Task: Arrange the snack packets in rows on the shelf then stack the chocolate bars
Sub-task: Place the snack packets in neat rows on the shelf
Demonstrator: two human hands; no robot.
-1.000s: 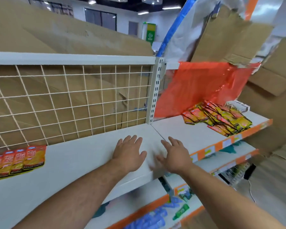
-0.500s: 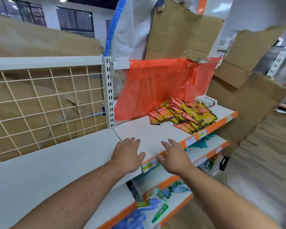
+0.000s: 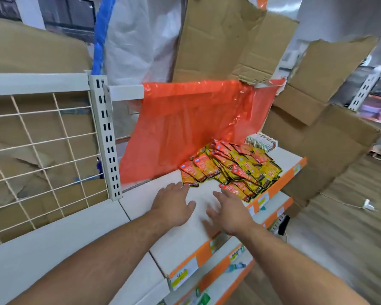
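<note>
White shelf noted: snack packets heaped ahead and right of both my empty, spread-fingered hands, left hand almost touching the nearest packet, right hand just short of the heap's front edge.

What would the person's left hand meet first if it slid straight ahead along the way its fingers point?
Probably the near corner of the pile of snack packets: the left hand hovers open, fingertips almost at the nearest packet.
</note>
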